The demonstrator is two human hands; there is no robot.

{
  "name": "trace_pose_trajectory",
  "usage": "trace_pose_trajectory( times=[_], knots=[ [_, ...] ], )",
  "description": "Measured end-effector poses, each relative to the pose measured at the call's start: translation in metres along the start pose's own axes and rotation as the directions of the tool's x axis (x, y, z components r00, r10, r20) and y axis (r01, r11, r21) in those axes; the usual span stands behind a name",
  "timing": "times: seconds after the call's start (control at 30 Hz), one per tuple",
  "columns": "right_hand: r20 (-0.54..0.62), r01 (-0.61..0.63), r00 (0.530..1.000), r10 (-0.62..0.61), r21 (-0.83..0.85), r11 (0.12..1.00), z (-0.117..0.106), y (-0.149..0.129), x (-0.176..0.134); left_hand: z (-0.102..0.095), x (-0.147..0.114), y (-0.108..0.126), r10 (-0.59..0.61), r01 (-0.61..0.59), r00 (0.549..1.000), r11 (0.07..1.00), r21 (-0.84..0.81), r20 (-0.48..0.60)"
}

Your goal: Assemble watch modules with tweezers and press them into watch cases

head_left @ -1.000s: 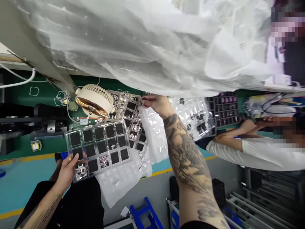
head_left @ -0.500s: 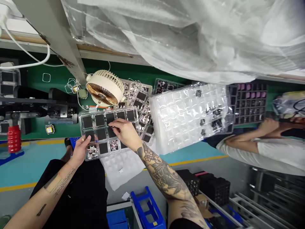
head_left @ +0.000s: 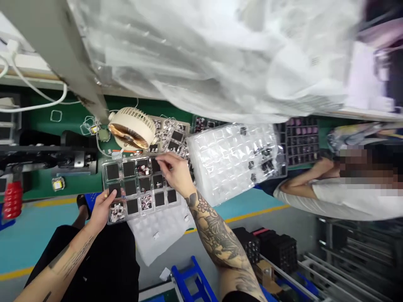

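Note:
A clear plastic tray [head_left: 132,206] with square compartments is held up in front of me. Dark square pads line many of the compartments, and a few contain small pinkish-white parts [head_left: 117,212]. My left hand [head_left: 102,209] grips the tray's left side, thumb on top and fingers underneath. Over the top row, toward the right, my right hand [head_left: 178,172] bends down with thumb and forefinger pinched together; whatever is between them is too small to make out. Beneath the tray lies a white dimpled sheet [head_left: 157,247] with a few loose pieces on it.
A cream desk fan [head_left: 132,128] stands behind the tray. To the right lies a bagged stack of clear trays [head_left: 226,163]. A black fixture with a red handle [head_left: 13,199] is at left. Plastic sheeting [head_left: 220,54] hangs overhead. Another person [head_left: 333,193] sits at far right.
My right hand has moved right, from the third to about the fourth compartment of the top row. Small parts now show in the third. The whole view has shifted slightly.

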State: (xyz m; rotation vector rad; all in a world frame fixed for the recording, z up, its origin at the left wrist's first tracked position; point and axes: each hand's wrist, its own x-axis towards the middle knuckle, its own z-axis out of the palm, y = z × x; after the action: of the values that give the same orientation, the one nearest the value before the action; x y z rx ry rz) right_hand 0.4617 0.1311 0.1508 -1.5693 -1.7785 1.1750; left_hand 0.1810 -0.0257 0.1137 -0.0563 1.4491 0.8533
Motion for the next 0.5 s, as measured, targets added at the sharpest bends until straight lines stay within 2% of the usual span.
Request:
trace_pose_trajectory(
  times=[0.03, 0.1, 0.17, 0.3, 0.37, 0.43, 0.5],
  knots=[
    [-0.063, -0.043, 0.997, 0.044, 0.023, 0.999, -0.014, 0.008, 0.007, 0.001, -0.001, 0.0, -0.006, 0.006, 1.0, 1.0, 0.0, -0.007],
    [-0.111, -0.109, 0.987, 0.116, 0.067, 0.992, -0.041, 0.022, 0.018, 0.004, -0.001, -0.002, -0.013, 0.013, 1.0, 1.0, -0.001, -0.018],
    [-0.059, -0.125, 0.99, 0.13, 0.09, 0.988, -0.055, 0.029, 0.021, 0.008, 0.001, -0.006, -0.018, 0.018, 1.0, 1.0, -0.003, -0.02],
    [0.169, -0.097, 0.982, 0.079, 0.104, 0.99, -0.039, 0.02, 0.003, 0.02, 0.005, -0.015, -0.027, 0.027, 1.0, 1.0, -0.002, -0.008],
    [0.194, -0.052, 0.98, 0.052, -0.008, 0.999, -0.034, 0.013, -0.001, 0.025, 0.005, -0.016, -0.035, 0.035, 0.999, 0.999, 0.007, 0.002],
    [0.097, -0.028, 0.994, 0.046, -0.175, 0.984, -0.046, 0.015, 0.011, 0.028, 0.003, -0.015, -0.043, 0.043, 0.999, 0.999, 0.023, 0.01],
    [-0.053, -0.059, 0.998, 0.044, -0.306, 0.95, -0.074, 0.024, 0.038, 0.027, 0.0, -0.012, -0.048, 0.048, 0.999, 0.998, 0.038, 0.006]
  ],
)
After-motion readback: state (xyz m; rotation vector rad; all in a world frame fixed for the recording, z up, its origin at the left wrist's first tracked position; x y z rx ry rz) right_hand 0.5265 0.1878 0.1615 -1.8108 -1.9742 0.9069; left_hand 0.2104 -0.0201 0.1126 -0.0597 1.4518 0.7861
